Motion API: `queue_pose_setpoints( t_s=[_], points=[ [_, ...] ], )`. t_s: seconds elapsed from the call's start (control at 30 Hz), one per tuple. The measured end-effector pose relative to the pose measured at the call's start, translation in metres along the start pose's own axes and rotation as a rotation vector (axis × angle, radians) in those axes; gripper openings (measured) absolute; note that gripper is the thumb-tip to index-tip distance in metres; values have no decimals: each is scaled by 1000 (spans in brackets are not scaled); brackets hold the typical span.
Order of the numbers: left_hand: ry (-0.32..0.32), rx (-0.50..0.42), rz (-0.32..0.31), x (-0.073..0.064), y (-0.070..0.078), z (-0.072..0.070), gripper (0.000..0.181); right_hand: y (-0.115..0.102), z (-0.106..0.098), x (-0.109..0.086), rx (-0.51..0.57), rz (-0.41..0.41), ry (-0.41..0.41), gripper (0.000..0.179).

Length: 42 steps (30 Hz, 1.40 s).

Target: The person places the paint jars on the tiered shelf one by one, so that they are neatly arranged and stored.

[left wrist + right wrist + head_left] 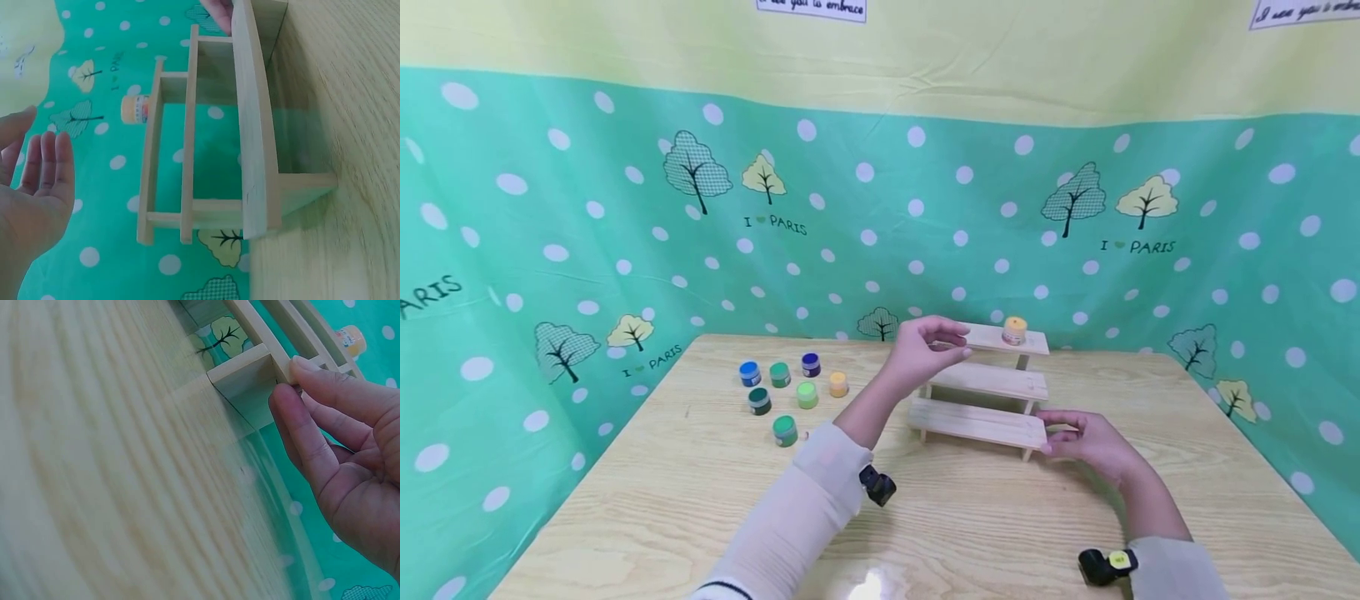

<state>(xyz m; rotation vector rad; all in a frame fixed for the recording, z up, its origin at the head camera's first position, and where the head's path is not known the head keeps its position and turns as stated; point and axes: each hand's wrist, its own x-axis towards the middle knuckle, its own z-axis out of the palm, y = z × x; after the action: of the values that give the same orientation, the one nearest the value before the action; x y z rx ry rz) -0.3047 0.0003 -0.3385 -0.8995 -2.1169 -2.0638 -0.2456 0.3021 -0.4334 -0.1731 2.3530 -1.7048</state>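
A three-step wooden rack (pixel 977 421) stands on the table, with a small orange paint jar (pixel 1014 331) near the right end of its top step. My right hand (pixel 1086 442) pinches the right end of the lowest step between thumb and fingers; the right wrist view shows the thumb (pixel 312 369) over the board's corner and fingers under it. Near the top step's left end is my left hand (pixel 925 354), fingers loosely bent. From the left wrist, that hand (pixel 37 187) appears apart from the rack, holding nothing.
Several paint jars stand left of the rack, among them a blue jar (pixel 750 373), an orange jar (pixel 838 384), a light green jar (pixel 807 395) and a dark green jar (pixel 759 402). A patterned green cloth (pixel 917 208) hangs behind the wooden table (pixel 647 467).
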Motion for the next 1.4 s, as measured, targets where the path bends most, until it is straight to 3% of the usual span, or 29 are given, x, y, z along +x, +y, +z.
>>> queue_pose_setpoints(
  t_s=[0.47,1.0,1.27,1.4],
  points=[
    [5,61,25,-21,-3,-18,27,3,0,-1,-5,13,15,72],
    [28,95,-29,-47,-5,-42,31,3,-1,-3,10,7,1,72],
    [64,98,-87,-65,-1,-60,35,3,0,-2,-12,17,16,72],
    [89,116,-86,-74,0,-71,37,1,1,-1,-41,27,37,71]
  ],
)
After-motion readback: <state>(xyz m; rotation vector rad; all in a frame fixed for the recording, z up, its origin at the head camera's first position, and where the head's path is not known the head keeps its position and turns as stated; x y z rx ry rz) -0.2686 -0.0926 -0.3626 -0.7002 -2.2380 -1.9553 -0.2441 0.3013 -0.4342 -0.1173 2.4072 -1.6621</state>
